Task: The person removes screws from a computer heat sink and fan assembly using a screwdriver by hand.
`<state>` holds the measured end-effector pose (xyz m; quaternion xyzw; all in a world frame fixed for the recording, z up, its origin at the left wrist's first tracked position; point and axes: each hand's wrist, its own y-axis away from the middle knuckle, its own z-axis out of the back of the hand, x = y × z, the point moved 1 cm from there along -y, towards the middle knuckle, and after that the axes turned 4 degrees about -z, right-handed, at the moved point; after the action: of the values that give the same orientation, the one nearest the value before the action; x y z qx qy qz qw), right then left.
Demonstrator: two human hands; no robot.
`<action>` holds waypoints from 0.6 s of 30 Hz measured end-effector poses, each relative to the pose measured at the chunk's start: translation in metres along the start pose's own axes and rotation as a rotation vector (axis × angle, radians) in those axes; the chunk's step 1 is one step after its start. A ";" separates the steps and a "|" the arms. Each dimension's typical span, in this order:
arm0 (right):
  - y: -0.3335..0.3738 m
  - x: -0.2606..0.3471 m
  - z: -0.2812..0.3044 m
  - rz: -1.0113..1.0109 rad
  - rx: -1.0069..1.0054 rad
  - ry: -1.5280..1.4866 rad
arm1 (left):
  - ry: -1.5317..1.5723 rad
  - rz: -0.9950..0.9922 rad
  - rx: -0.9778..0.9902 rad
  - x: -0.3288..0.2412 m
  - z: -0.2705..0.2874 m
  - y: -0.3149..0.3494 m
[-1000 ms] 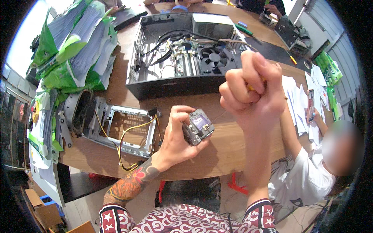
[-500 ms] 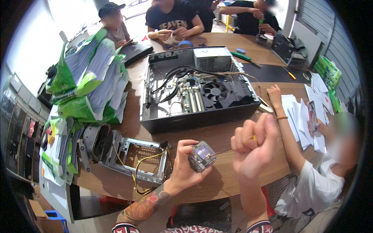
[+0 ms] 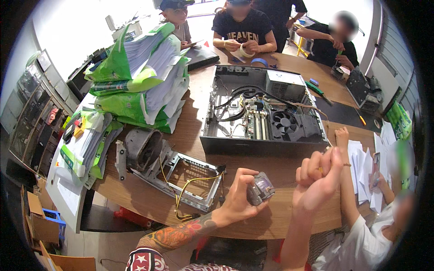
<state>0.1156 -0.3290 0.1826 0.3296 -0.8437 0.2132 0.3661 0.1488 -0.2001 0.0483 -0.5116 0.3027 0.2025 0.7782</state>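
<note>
My left hand (image 3: 241, 193) is closed around a small grey squarish device part (image 3: 263, 185) with a shiny purple window, held above the table's front edge. To its right, my right hand (image 3: 314, 183) is raised in a fist. A bit of yellow handle (image 3: 321, 170), apparently a screwdriver's, peeks out between the fingers; its shaft does not show. Behind both hands lies an opened desktop computer case (image 3: 257, 145), its fan, cables and power supply exposed. Left of my left hand rests a metal bracket frame (image 3: 209, 204) with yellow and black wires.
A grey rounded housing (image 3: 139, 149) adjoins the frame. Paper stacks in green wrapping (image 3: 135, 86) rise at left. At right, a person's arm (image 3: 347, 189) rests near loose papers (image 3: 357, 167). Co-workers sit at the far side. A green-handled tool (image 3: 315, 87) lies behind the case.
The whole scene has shifted right in the picture as my view turned left. In my left hand the part has tilted, and the thin shaft that reached to it from my right fist no longer shows.
</note>
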 end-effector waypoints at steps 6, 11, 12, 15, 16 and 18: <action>0.008 0.001 -0.009 -0.054 0.132 0.088 | 0.028 -0.031 -0.041 0.001 -0.002 0.000; -0.017 -0.006 -0.016 -0.155 0.441 0.150 | -0.035 -0.110 0.033 -0.001 -0.002 -0.015; -0.021 -0.009 -0.018 -0.123 0.502 0.189 | -0.040 -0.097 0.029 -0.003 -0.002 -0.017; -0.025 -0.005 -0.021 -0.307 0.627 0.012 | -0.013 -0.041 -0.037 0.004 0.001 -0.013; -0.027 -0.002 -0.017 -0.308 0.564 0.002 | -0.009 -0.038 -0.001 0.005 0.003 -0.012; -0.021 0.000 -0.010 -0.295 0.551 0.057 | -0.015 -0.023 0.020 0.003 -0.002 -0.009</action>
<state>0.1355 -0.3380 0.1914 0.5294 -0.6865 0.3876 0.3133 0.1567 -0.2058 0.0518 -0.5057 0.2928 0.1945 0.7878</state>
